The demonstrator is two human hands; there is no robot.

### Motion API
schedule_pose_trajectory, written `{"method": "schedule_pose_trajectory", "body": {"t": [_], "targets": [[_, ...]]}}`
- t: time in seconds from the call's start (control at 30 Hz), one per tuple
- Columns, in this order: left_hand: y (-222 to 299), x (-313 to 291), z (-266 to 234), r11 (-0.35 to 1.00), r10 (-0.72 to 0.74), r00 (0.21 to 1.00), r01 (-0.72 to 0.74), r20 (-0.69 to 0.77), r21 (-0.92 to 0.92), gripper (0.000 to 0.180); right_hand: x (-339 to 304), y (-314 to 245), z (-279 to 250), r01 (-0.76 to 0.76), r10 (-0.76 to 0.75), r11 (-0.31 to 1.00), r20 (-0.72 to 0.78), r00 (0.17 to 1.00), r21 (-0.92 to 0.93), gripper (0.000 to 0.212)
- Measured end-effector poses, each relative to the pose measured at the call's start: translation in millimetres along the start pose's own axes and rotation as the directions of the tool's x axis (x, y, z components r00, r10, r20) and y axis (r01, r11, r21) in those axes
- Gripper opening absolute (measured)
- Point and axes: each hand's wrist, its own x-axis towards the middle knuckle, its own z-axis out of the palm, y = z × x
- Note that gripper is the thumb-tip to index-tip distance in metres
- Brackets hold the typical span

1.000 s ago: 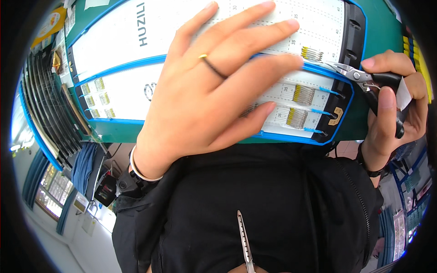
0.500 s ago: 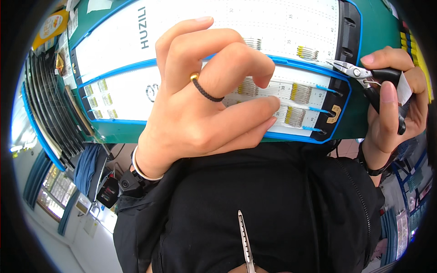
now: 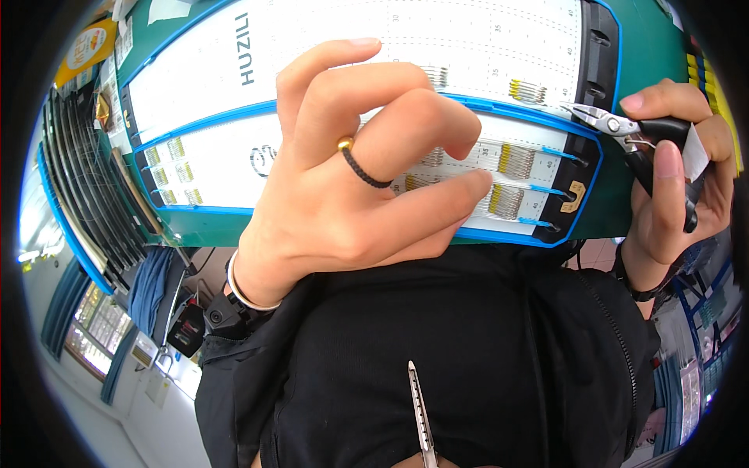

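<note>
Across the table lies a white, blue-edged case (image 3: 211, 47), opened flat. Its panels hold rows of thin silver pieces with yellow ends (image 3: 516, 161), perhaps small hooks. My left hand (image 3: 343, 187) hovers over the case's middle, covering part of the rows. Its index finger and thumb are close together, the other fingers bent; whatever they pinch is hidden. Past the case's right end, my right hand (image 3: 679, 171) grips pliers (image 3: 616, 125) with black handles. The pliers' jaws point left at the case's right edge, slightly apart. A white scrap sits by the handles.
The case rests on a green tabletop (image 3: 651, 47). On the left stands a row of dark curved slats (image 3: 86, 171) beside a yellow packet (image 3: 88, 47). Yellow strips (image 3: 702, 70) lie at the far right. A slotted silver metal piece (image 3: 420, 409) shows before my black jacket (image 3: 406, 327).
My left hand has shifted slightly to the right, its fingers still bent. The right hand and pliers have hardly moved.
</note>
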Motion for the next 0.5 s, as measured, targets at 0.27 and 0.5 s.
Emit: {"method": "schedule_pose_trajectory", "body": {"t": [0.27,0.5], "targets": [[0.1,-2.6,2.3,0.999,0.023,1.000,-0.023,0.010,0.043,0.025,-4.2,6.4,1.2,0.020,-0.019,0.999,-0.040,0.999,0.028,0.011],[3.9,-1.8,4.8,0.999,0.002,1.000,-0.002,-0.001,0.046,0.027,-1.6,0.9,0.6,-0.005,0.006,1.000,-0.008,1.000,0.016,0.010]]}}
